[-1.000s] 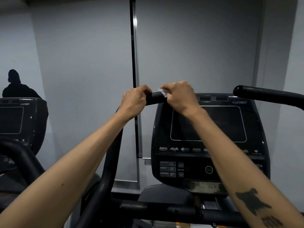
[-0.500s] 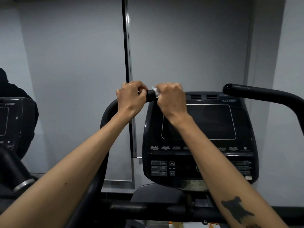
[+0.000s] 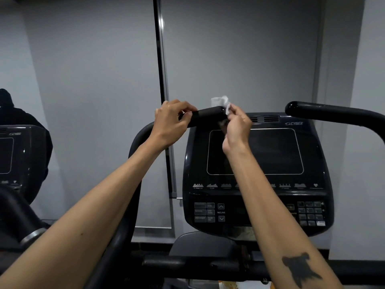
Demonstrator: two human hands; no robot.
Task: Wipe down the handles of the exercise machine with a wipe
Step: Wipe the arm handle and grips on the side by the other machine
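The machine's left handle is a black curved bar ending in a rounded tip just left of the console. My left hand grips this bar a little back from the tip. My right hand pinches a small crumpled white wipe against the very end of the handle; part of the wipe sticks up above the tip. The right handle, also black, reaches in from the right edge with no hand on it.
The black console with a dark screen and button pads stands right behind the handles. A second machine and a dark-clothed person stand at the left edge. Grey wall panels with a vertical black strip fill the background.
My right hand slid off the left handle to its tip, baring the bar between the hands, and the wipe now shows above the end. My left hand kept its grip.
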